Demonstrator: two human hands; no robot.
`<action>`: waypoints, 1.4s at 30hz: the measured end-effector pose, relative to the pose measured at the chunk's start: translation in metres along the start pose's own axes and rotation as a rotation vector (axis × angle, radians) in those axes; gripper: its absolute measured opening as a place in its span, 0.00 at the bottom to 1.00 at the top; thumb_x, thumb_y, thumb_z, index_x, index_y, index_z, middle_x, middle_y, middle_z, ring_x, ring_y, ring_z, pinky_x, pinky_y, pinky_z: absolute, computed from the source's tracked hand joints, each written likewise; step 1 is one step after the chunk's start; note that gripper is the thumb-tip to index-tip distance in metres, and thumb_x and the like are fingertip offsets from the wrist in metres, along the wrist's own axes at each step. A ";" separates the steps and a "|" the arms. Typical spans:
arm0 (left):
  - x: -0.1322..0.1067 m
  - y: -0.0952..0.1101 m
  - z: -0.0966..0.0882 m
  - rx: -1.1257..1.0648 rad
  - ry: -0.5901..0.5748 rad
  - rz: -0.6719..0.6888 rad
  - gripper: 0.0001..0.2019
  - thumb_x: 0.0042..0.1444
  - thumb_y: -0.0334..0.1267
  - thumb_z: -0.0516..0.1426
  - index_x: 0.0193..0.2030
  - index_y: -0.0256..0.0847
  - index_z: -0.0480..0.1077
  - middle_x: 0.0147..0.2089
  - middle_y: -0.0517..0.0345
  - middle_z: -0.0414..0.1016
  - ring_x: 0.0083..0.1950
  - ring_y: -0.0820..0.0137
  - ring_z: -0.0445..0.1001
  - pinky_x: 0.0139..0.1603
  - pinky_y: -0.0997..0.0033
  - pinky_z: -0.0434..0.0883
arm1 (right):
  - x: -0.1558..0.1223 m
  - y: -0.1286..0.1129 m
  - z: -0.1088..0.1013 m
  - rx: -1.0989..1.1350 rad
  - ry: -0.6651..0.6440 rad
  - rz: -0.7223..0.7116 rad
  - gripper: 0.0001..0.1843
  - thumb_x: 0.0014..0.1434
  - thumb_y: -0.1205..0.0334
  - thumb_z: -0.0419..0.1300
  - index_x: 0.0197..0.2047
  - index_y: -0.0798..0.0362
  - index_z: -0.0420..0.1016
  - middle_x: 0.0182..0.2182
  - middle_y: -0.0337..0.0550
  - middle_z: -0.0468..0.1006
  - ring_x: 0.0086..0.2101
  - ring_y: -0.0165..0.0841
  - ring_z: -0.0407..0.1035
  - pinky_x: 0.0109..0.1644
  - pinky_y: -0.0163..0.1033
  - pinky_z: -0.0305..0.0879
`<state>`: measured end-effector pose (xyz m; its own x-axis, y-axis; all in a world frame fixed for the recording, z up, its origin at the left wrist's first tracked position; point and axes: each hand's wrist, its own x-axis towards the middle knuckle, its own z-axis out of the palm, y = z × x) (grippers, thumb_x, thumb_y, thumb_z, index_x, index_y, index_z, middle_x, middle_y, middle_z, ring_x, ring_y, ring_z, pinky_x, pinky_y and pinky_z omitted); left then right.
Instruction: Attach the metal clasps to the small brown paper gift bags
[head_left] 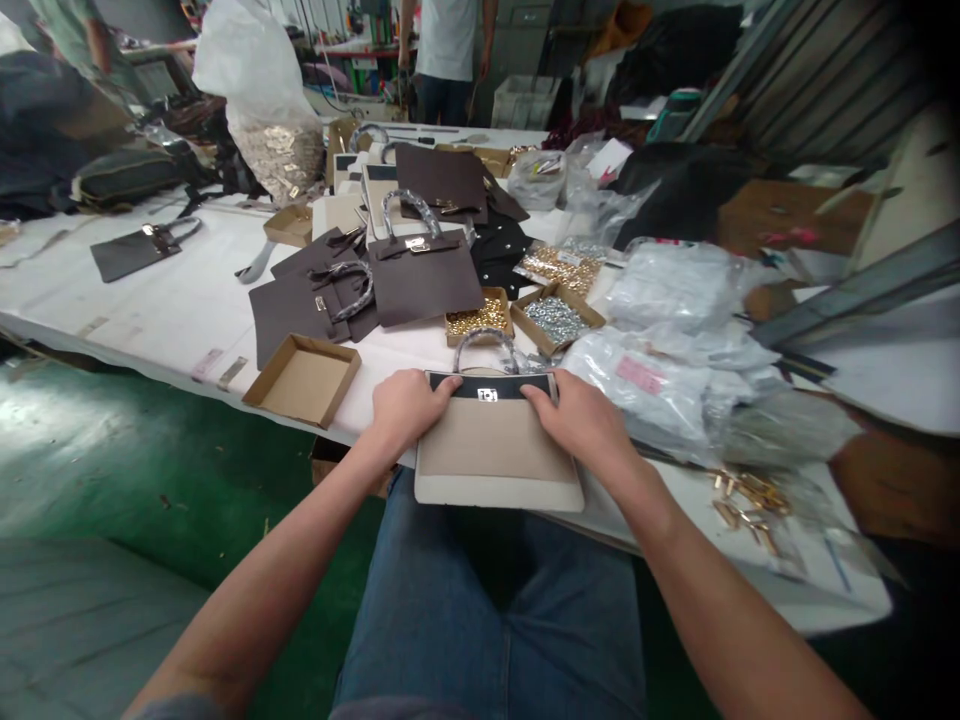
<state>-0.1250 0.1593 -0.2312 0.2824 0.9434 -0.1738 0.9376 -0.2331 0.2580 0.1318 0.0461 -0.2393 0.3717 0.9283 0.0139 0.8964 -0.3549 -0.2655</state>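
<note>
Between my two hands is a beige handbag panel (491, 440) with a dark top strip, a small metal plate and a wrapped handle. It overhangs the table's front edge above my lap. My left hand (409, 408) grips its upper left corner, thumb on the dark strip. At the upper right corner, my right hand (589, 412) holds it the same way. Just beyond lie a box of gold studs (480, 318) and a box of silver studs (556, 318). A dark brown handbag panel (427, 275) with its own wrapped handle leans behind them.
An open cardboard tray (304, 380) sits at the front edge on the left. White plastic packs (660, 375) and loose gold metal pieces (750, 505) lie to the right. A tall bag of metal parts (274, 150) stands at the back. Another person (446, 50) stands beyond the table.
</note>
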 end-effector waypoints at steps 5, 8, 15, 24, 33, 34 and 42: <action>-0.017 0.011 -0.017 0.020 0.275 0.160 0.30 0.75 0.58 0.62 0.65 0.29 0.75 0.62 0.25 0.81 0.65 0.40 0.77 0.66 0.42 0.68 | -0.017 -0.009 0.007 0.087 0.179 -0.016 0.35 0.77 0.42 0.59 0.78 0.53 0.68 0.64 0.63 0.81 0.56 0.56 0.78 0.58 0.56 0.74; -0.053 0.012 -0.026 0.035 0.351 0.567 0.21 0.77 0.43 0.63 0.68 0.32 0.72 0.71 0.29 0.74 0.72 0.44 0.70 0.73 0.43 0.63 | -0.018 -0.015 0.011 0.093 0.237 0.016 0.34 0.75 0.43 0.62 0.75 0.53 0.72 0.62 0.62 0.78 0.55 0.55 0.77 0.57 0.55 0.73; -0.122 -0.033 -0.027 0.136 0.126 1.049 0.21 0.71 0.48 0.69 0.62 0.37 0.75 0.76 0.32 0.72 0.79 0.44 0.67 0.81 0.41 0.57 | -0.049 -0.020 -0.013 0.190 0.493 -0.114 0.26 0.75 0.47 0.65 0.68 0.53 0.76 0.59 0.59 0.79 0.49 0.48 0.76 0.57 0.52 0.74; -0.228 -0.074 0.037 -0.782 0.476 0.271 0.12 0.79 0.42 0.60 0.40 0.43 0.74 0.41 0.53 0.81 0.45 0.62 0.78 0.52 0.58 0.72 | -0.229 -0.056 0.109 -0.101 -0.161 -0.774 0.39 0.70 0.73 0.56 0.81 0.45 0.68 0.73 0.56 0.77 0.51 0.48 0.82 0.48 0.49 0.84; -0.286 -0.058 0.137 -1.138 -0.219 -0.044 0.12 0.68 0.46 0.66 0.41 0.39 0.83 0.38 0.53 0.84 0.39 0.62 0.77 0.41 0.65 0.68 | -0.195 -0.010 0.118 -0.486 -0.194 -0.623 0.21 0.66 0.81 0.56 0.55 0.55 0.82 0.59 0.61 0.83 0.35 0.41 0.85 0.35 0.41 0.80; -0.285 -0.058 0.139 -1.155 -0.249 -0.041 0.13 0.68 0.47 0.66 0.41 0.39 0.83 0.38 0.53 0.84 0.39 0.62 0.77 0.41 0.65 0.68 | -0.199 0.005 0.106 -0.438 -0.216 -0.697 0.20 0.65 0.82 0.56 0.52 0.54 0.81 0.60 0.58 0.83 0.36 0.39 0.85 0.36 0.40 0.80; -0.273 -0.036 0.121 -1.251 -0.540 0.138 0.22 0.66 0.58 0.69 0.47 0.37 0.85 0.46 0.49 0.86 0.49 0.58 0.81 0.53 0.61 0.74 | -0.209 0.135 0.006 0.081 0.139 -0.743 0.15 0.76 0.72 0.60 0.56 0.46 0.82 0.66 0.49 0.82 0.45 0.35 0.85 0.42 0.36 0.80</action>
<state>-0.2107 -0.1181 -0.3082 0.6712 0.6544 -0.3482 0.1692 0.3221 0.9315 0.1737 -0.1951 -0.2837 -0.2909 0.8956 0.3367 0.9042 0.3723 -0.2091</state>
